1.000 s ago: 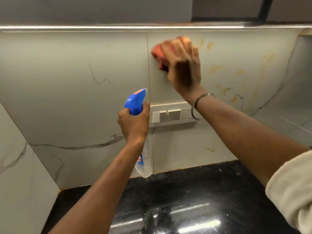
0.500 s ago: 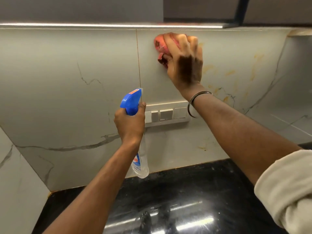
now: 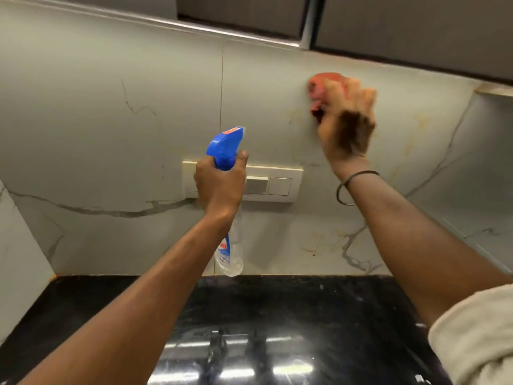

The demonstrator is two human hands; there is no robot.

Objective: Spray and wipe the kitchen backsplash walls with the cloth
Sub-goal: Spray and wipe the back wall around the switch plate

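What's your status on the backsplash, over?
Left hand gripping spray bottle, held off the wall. Right hand pressing red cloth on upper backsplash. Switch panel below; nothing blocking.

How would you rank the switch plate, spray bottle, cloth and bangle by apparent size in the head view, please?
1. Spray bottle, though it is nearer the camera and partly hidden by the left hand.
2. Switch plate.
3. Cloth and bangle: unsure; the right hand hides much of the cloth.

The backsplash [image 3: 111, 112] is pale grey-green with dark grey veins and faint yellow-orange marks. The cloth [image 3: 322, 87] is orange-red. The spray bottle [image 3: 226, 151] has a blue head and clear body. The switch plate [image 3: 277, 184] is cream; the desk [image 3: 305, 307] glossy black.
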